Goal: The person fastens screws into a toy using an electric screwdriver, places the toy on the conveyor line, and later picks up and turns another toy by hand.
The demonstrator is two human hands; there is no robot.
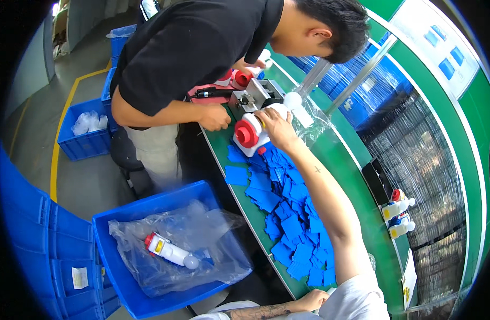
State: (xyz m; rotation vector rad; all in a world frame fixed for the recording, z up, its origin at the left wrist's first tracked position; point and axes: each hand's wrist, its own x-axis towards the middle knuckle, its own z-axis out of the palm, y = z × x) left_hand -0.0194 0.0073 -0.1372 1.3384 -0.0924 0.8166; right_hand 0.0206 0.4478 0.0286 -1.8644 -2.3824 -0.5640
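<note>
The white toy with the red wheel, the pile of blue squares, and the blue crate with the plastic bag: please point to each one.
White toy with red wheel [249,134], head view, on the red wheel.
Pile of blue squares [290,224], head view, on the pile's middle.
Blue crate [149,201], head view, on its far rim.

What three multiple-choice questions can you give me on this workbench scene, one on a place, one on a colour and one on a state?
1. Where does the pile of flat blue pieces lie?
A. in the blue crate
B. on the green bench top
C. on the floor

2. What colour is the round end of the white toy under the right hand?
A. red
B. yellow
C. black

3. How does the right hand meet that toy?
A. it hovers far above it
B. it rests on it with fingers closed over its top
C. it lies flat on the floor

Answers: 1 B, the pieces are spread along the green bench top. 2 A, the round end is red. 3 B, the fingers wrap the white body. The left hand sits low by the bench edge, its grip unclear.
</note>
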